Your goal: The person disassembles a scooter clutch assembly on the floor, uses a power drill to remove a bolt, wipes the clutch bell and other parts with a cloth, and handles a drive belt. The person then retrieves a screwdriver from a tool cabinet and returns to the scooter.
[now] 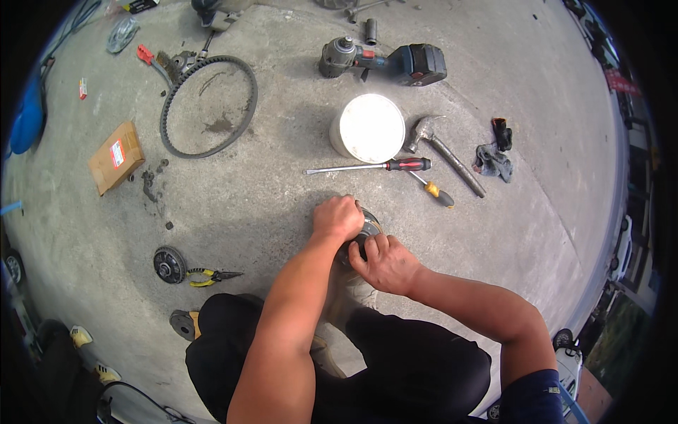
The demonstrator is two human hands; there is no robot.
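Observation:
Between my knees, low over the concrete, is a round metal part [369, 227] with a dark rim. My left hand [339, 217] closes on its far left side, fingers curled. From the near right, my right hand [388, 264] grips the same part with bent fingers and thumb. Both hands cover much of it, so its exact kind cannot be made out. Just beyond the hands lie a long red-and-black screwdriver [407, 165] and a shorter yellow-handled screwdriver [438, 193].
Farther off stand a white bucket [372, 128] and a cordless impact wrench [383, 61]. A claw hammer [452, 159] and a grey rag [493, 163] lie right. Leftward are a toothed belt [164, 120], a cardboard box [116, 157], a round gear [169, 265] and yellow-handled pliers [201, 277].

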